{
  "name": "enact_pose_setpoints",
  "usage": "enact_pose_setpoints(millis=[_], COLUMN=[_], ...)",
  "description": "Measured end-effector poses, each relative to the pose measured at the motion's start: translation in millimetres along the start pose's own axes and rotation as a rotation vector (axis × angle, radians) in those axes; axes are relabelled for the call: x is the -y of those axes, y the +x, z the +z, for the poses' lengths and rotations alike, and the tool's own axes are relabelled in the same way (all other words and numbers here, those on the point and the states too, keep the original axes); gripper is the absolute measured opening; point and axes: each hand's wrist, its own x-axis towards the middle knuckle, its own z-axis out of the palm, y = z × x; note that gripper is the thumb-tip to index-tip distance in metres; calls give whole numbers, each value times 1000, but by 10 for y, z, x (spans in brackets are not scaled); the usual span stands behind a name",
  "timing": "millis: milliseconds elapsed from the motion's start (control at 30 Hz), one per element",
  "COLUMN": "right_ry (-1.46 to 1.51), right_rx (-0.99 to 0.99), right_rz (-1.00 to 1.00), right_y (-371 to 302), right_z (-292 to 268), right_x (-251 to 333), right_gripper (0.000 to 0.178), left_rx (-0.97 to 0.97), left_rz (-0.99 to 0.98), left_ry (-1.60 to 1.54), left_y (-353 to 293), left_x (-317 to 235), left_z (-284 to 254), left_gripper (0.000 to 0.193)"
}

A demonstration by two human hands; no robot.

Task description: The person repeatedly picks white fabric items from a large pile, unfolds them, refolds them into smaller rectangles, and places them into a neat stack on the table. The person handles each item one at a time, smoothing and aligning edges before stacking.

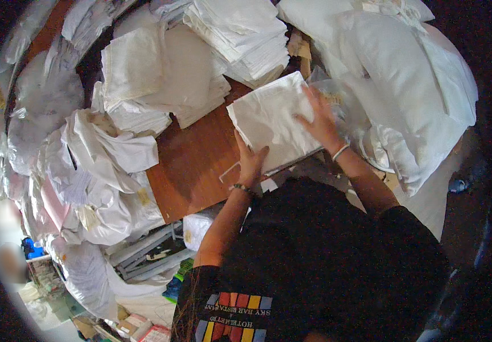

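Observation:
A square, folded white cloth [271, 117], apparently several layers thick, lies at the near right part of the brown wooden table. My left hand [250, 164] holds its near left corner, thumb on top and fingers along the left edge. Over the right edge is my right hand [323, 122], open, its fingers stretched along the border and its thumb apart on the top face. That hand is slightly blurred. Whether its fingertips reach under the cloth is hidden.
Stacks of folded white cloths [237, 37] stand along the far side, with another stack [135, 68] farther left. Crumpled white cloth [106, 148] covers the left. Large stuffed white sacks [394, 74] press in on the right. The wooden tabletop [192, 154] shows in the middle.

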Motion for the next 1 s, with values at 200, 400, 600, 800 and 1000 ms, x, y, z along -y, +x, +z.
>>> enact_pose_setpoints(millis=[200, 400, 600, 800, 1000], right_ry=[-206, -391, -350, -323, -325], right_rx=[433, 628, 599, 540, 518], right_rz=[-439, -469, -453, -470, -465], right_y=[-255, -326, -317, -324, -354], right_z=[366, 647, 671, 584, 615], right_x=[471, 382, 422, 494, 478], right_gripper=[87, 99, 94, 86, 87], left_rx=[136, -18, -400, -498, -341], left_rz=[-115, 320, 800, 577, 718], left_ry=[-25, 655, 1421, 1911, 1838], left_y=[-143, 202, 896, 1586, 2083], left_x=[-53, -643, -1797, -2225, -2421], left_z=[-211, -769, -1224, -1556, -2052], left_gripper=[112, 102, 91, 97, 76])
